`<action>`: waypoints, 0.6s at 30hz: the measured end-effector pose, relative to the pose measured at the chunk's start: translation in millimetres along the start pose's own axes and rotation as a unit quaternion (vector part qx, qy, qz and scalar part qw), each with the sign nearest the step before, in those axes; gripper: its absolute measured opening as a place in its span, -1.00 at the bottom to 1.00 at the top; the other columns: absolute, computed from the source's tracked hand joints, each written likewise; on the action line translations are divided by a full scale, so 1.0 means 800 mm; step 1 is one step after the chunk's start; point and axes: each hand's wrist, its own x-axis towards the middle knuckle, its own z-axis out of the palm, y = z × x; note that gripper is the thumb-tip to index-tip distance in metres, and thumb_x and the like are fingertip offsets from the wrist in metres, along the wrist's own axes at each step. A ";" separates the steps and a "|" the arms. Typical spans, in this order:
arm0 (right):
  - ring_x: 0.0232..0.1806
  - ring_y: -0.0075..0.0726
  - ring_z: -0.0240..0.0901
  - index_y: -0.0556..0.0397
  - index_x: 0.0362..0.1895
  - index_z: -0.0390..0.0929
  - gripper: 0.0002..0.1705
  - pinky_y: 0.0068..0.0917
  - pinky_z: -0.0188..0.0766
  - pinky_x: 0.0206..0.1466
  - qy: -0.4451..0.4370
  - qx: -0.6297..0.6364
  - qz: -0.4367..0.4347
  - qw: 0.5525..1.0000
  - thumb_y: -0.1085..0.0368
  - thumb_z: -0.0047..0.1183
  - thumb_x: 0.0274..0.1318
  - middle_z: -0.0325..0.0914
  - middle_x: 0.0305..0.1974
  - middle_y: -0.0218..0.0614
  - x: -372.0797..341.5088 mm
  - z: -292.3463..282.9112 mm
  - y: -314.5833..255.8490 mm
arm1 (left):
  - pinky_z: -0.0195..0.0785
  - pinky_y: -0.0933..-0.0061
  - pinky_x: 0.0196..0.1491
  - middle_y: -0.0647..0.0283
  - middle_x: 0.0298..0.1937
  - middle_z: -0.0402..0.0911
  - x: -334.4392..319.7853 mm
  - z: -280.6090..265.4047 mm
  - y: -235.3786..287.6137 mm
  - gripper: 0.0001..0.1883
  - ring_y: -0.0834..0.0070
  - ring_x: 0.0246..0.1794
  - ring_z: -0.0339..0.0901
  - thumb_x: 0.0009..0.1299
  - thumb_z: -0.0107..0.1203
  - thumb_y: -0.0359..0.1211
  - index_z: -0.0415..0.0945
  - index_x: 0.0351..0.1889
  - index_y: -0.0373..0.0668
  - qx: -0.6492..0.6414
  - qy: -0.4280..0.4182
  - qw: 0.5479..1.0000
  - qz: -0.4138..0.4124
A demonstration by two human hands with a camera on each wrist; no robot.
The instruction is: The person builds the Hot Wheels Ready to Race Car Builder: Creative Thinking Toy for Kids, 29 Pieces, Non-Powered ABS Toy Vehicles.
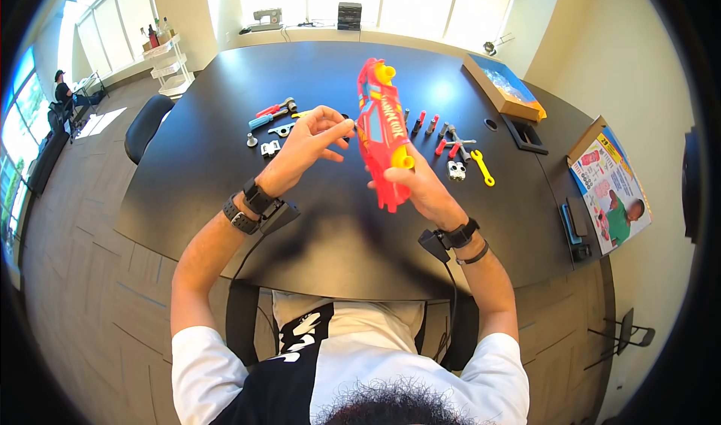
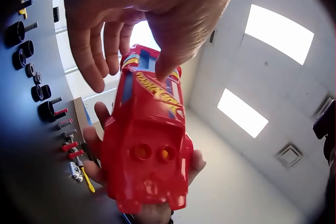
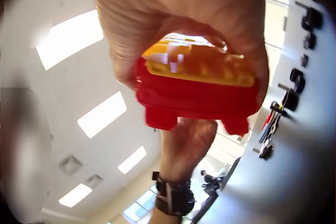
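My right hand (image 1: 424, 188) grips a red toy car body (image 1: 384, 128) near its lower end, holding it up over the table. The body has yellow knobs, blue patches and yellow lettering. Two round holes show in its red end in the left wrist view. Beside the car's left side is my left hand (image 1: 308, 139), its fingers spread and loosely bent, with the thumb tip close to the body. In the left wrist view that thumb (image 2: 170, 58) overlaps the car's blue and yellow stickers. A clear and yellow part (image 3: 199, 66) shows inside the body in the right wrist view.
On the dark table (image 1: 323, 252) lie a yellow wrench (image 1: 483, 168), silver engine-like pieces (image 1: 456, 171), red-handled tools and bolts. Black wheels (image 2: 16, 34) stand in a row. An open cardboard box (image 1: 503, 87) is at the back right, with a picture box (image 1: 612, 188) nearer.
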 end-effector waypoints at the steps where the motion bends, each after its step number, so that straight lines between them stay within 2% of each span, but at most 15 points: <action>1: 0.47 -0.01 0.51 0.18 0.71 0.05 0.08 -0.02 0.55 0.49 -0.056 0.152 0.044 0.986 0.02 0.34 0.34 0.39 0.51 -0.01 -0.005 -0.001 -0.005 | 0.70 0.32 0.09 0.18 0.26 0.66 -0.001 0.004 0.001 -0.53 0.48 0.15 0.70 0.73 0.11 0.01 0.49 0.33 -0.15 -0.001 0.000 1.000 0.001; 2: 0.46 -0.01 0.52 0.17 0.70 0.09 0.01 0.03 0.54 0.50 -0.110 0.301 0.086 0.943 -0.03 0.25 0.40 0.41 0.51 0.00 -0.005 -0.003 -0.011 | 0.66 0.31 0.16 0.20 0.31 0.64 0.000 0.010 0.006 -0.51 0.50 0.25 0.65 0.74 0.11 0.00 0.47 0.38 -0.15 -0.010 -0.006 1.000 -0.014; 3: 0.46 0.02 0.53 0.15 0.68 0.16 -0.09 0.14 0.54 0.51 -0.142 0.326 0.076 0.931 -0.10 0.08 0.48 0.43 0.51 0.01 -0.005 -0.004 -0.002 | 0.63 0.29 0.22 0.22 0.37 0.62 -0.002 0.015 0.006 -0.49 0.51 0.36 0.59 0.74 0.11 -0.01 0.45 0.44 -0.16 -0.020 -0.011 0.999 -0.028; 4: 0.46 0.02 0.53 0.15 0.68 0.16 -0.09 0.14 0.54 0.51 -0.143 0.325 0.076 0.932 -0.10 0.08 0.48 0.43 0.51 0.01 -0.005 -0.004 -0.005 | 0.63 0.29 0.22 0.22 0.37 0.62 -0.003 0.016 0.004 -0.49 0.51 0.36 0.59 0.74 0.11 -0.01 0.45 0.44 -0.16 -0.021 -0.010 0.999 -0.027; 6: 0.43 -0.05 0.57 0.13 0.69 0.16 -0.14 0.04 0.59 0.46 -0.172 0.382 0.073 0.905 -0.06 0.04 0.53 0.44 0.52 -0.03 -0.006 0.000 -0.012 | 0.57 0.24 0.32 0.22 0.45 0.56 -0.002 0.018 -0.006 -0.41 0.52 0.50 0.46 0.73 0.13 -0.01 0.39 0.52 -0.20 -0.166 -0.109 0.980 0.008; 7: 0.43 -0.05 0.57 0.13 0.69 0.16 -0.14 0.04 0.59 0.46 -0.172 0.381 0.073 0.905 -0.06 0.04 0.53 0.44 0.52 -0.03 -0.003 0.000 -0.012 | 0.59 0.27 0.30 0.20 0.39 0.62 -0.003 0.023 0.000 -0.41 0.52 0.42 0.55 0.70 0.19 -0.01 0.41 0.48 -0.21 -0.175 -0.069 0.982 0.016; 8: 0.41 -0.14 0.58 0.12 0.66 0.19 -0.19 -0.05 0.62 0.42 -0.099 0.321 0.079 0.939 -0.04 0.05 0.56 0.47 0.49 -0.08 0.001 -0.001 -0.009 | 0.59 0.27 0.30 0.20 0.39 0.62 -0.003 0.023 0.004 -0.41 0.52 0.42 0.55 0.70 0.19 -0.01 0.41 0.48 -0.21 -0.176 -0.069 0.982 0.016; 9: 0.39 -0.23 0.59 0.12 0.64 0.21 -0.24 -0.14 0.64 0.37 -0.025 0.258 0.086 0.962 -0.01 0.06 0.58 0.50 0.45 -0.14 0.005 -0.002 -0.008 | 0.62 0.32 0.23 0.20 0.32 0.67 0.001 0.021 0.010 -0.43 0.53 0.32 0.62 0.68 0.23 -0.01 0.44 0.43 -0.21 -0.132 -0.033 0.991 0.014; 10: 0.39 -0.23 0.59 0.12 0.64 0.21 -0.24 -0.14 0.64 0.37 -0.025 0.257 0.086 0.962 -0.01 0.06 0.58 0.50 0.45 -0.14 0.008 0.000 -0.004 | 0.66 0.37 0.16 0.20 0.24 0.71 0.002 0.021 0.012 -0.44 0.55 0.21 0.70 0.66 0.26 -0.02 0.47 0.39 -0.21 -0.089 0.002 0.996 0.014; 11: 0.36 -0.32 0.60 0.10 0.60 0.24 -0.28 -0.23 0.64 0.34 0.013 0.232 0.083 0.969 0.00 0.08 0.60 0.53 0.41 -0.19 0.011 0.003 0.000 | 0.66 0.37 0.16 0.20 0.24 0.71 0.002 0.023 0.013 -0.44 0.55 0.21 0.70 0.66 0.26 -0.02 0.47 0.39 -0.21 -0.090 0.001 0.996 0.013; 12: 0.32 -0.41 0.61 0.08 0.56 0.26 -0.33 -0.32 0.64 0.31 0.049 0.205 0.078 0.974 0.01 0.10 0.62 0.55 0.36 -0.25 0.013 0.006 0.008 | 0.68 0.41 0.07 0.21 0.18 0.74 0.002 0.026 0.012 -0.48 0.56 0.10 0.74 0.65 0.28 -0.04 0.50 0.35 -0.21 -0.066 0.018 0.998 0.007; 13: 0.26 -0.45 0.62 0.06 0.51 0.28 -0.37 -0.37 0.65 0.28 0.060 0.200 0.072 0.975 0.00 0.13 0.62 0.56 0.30 -0.28 0.017 0.009 0.015 | 0.70 0.45 -0.02 0.21 0.11 0.77 0.002 0.026 0.014 -0.51 0.57 -0.02 0.78 0.65 0.29 -0.05 0.52 0.31 -0.20 -0.042 0.035 0.999 0.001; 16: 0.23 -0.44 0.65 0.04 0.51 0.30 -0.39 -0.34 0.67 0.25 0.068 0.232 0.059 0.968 -0.04 0.07 0.66 0.57 0.29 -0.28 0.023 0.013 0.020 | 0.72 0.45 -0.12 0.16 0.09 0.77 0.010 0.021 0.012 -0.51 0.55 -0.12 0.80 0.66 0.26 -0.02 0.55 0.28 -0.23 -0.069 0.027 0.997 -0.007; 18: 0.23 -0.42 0.66 0.03 0.50 0.33 -0.40 -0.33 0.68 0.24 0.057 0.266 0.061 0.960 -0.07 0.04 0.67 0.59 0.28 -0.27 0.022 0.006 0.022 | 0.72 0.45 -0.12 0.16 0.04 0.78 0.008 0.014 0.020 -0.51 0.53 -0.14 0.80 0.67 0.24 0.00 0.57 0.25 -0.22 -0.086 0.028 0.996 -0.014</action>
